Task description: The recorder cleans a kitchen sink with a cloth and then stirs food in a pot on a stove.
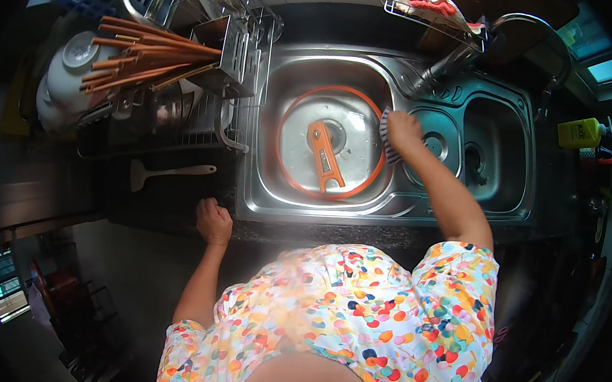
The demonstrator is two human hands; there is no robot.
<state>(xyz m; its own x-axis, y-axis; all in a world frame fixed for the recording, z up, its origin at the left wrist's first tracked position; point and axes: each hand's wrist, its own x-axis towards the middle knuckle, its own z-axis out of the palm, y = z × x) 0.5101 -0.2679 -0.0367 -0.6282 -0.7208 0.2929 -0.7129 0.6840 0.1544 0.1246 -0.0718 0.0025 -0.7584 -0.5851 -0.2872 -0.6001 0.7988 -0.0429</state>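
Note:
My right hand (404, 131) grips a blue-and-white striped cloth (385, 138) at the divider on the right side of the large steel sink basin (263, 187). In that basin lies what looks like a clear round lid with an orange rim (279, 139), the drain visible through it. An orange handle-like piece (321, 151) with a notched end lies across its middle. My left hand (214, 221) rests with curled fingers on the dark counter edge, left of the sink. Nothing shows in it. Beyond it on the counter lies a pale spatula (174, 172).
A wire dish rack (235, 125) with bowls (72, 83) and a steel holder of wooden chopsticks (154, 55) stands left. The faucet (448, 67) rises behind the sink. A smaller basin (511, 154) and a yellow bottle (578, 133) are right. A wire basket (409, 14) holds cloths above.

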